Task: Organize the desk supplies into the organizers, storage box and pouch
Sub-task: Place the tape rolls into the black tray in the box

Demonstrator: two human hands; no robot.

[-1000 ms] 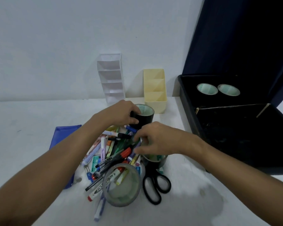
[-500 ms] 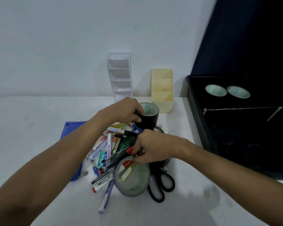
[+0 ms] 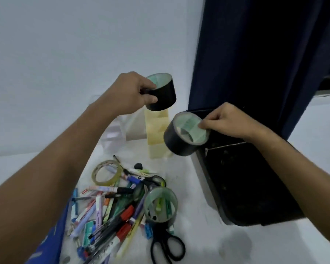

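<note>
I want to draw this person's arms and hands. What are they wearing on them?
Nothing at all. Both forearms are bare from the picture's edge to the wrist, with no sleeves showing. The left hand and the right hand wear no gloves, and no watch, bracelet or ring shows on the parts in view. Draw two long, plain, uncovered arms.

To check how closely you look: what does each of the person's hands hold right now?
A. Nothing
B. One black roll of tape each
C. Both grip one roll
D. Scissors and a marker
B: the left hand grips one black roll of tape, the right hand pinches another black roll.
</note>
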